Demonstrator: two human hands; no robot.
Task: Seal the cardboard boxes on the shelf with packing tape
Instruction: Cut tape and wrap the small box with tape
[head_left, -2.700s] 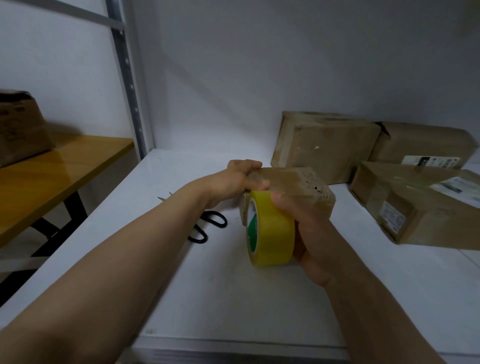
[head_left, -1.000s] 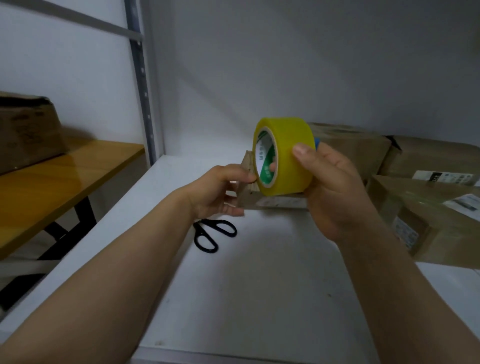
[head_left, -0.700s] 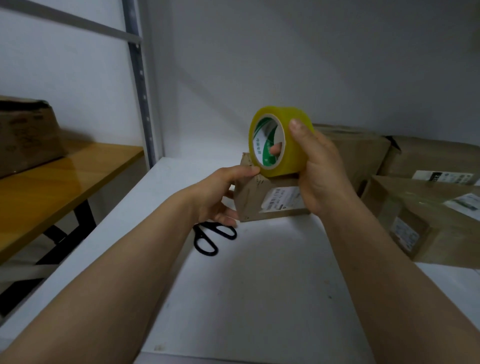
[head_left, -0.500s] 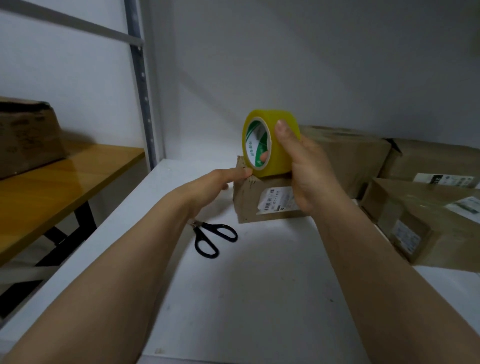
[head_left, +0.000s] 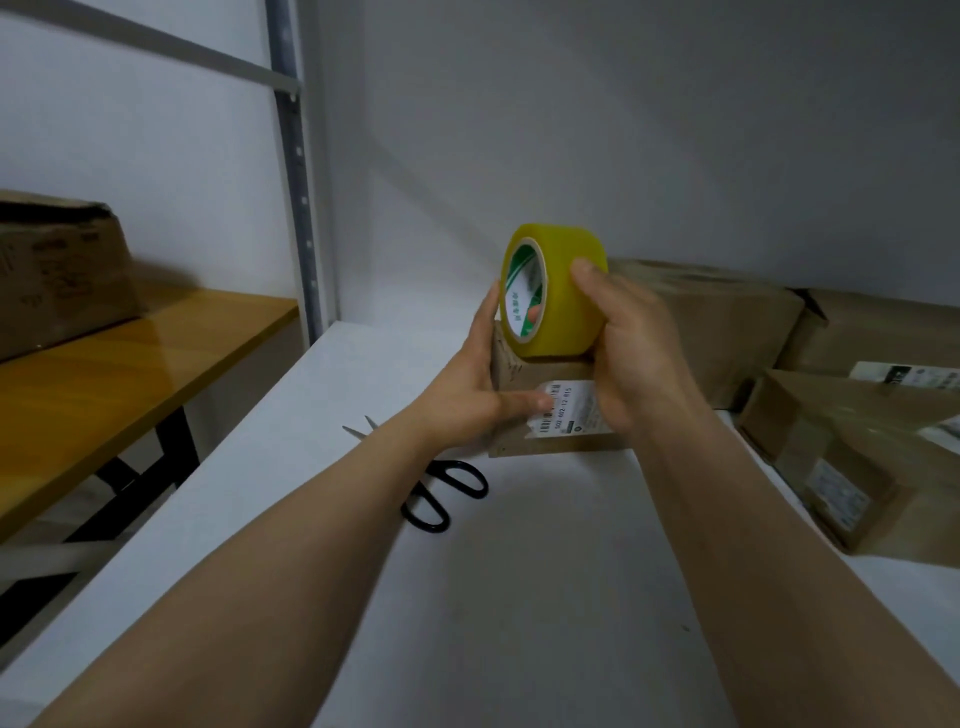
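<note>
A small cardboard box (head_left: 519, 371) with a white barcode label stands on the white shelf (head_left: 519, 597) in the middle. My left hand (head_left: 475, 395) grips its left end, thumb on the front face and fingers up the side. A yellow roll of packing tape (head_left: 563, 296) stands on edge on top of the box. My right hand (head_left: 631, 353) holds the roll, fingers over its rim and palm against the box's right end. No loose tape strip is visible.
Black scissors (head_left: 439, 491) lie on the shelf under my left forearm. Larger cardboard boxes sit behind (head_left: 727, 322) and at the right (head_left: 857, 452). A grey shelf upright (head_left: 296, 166) stands at the left, with a wooden table (head_left: 104, 384) and a box (head_left: 57, 270) beyond it.
The small box was turned so its labelled face points at me. My right hand lifted the roll from the shelf onto the box top. My left hand moved to clasp the box's left end.
</note>
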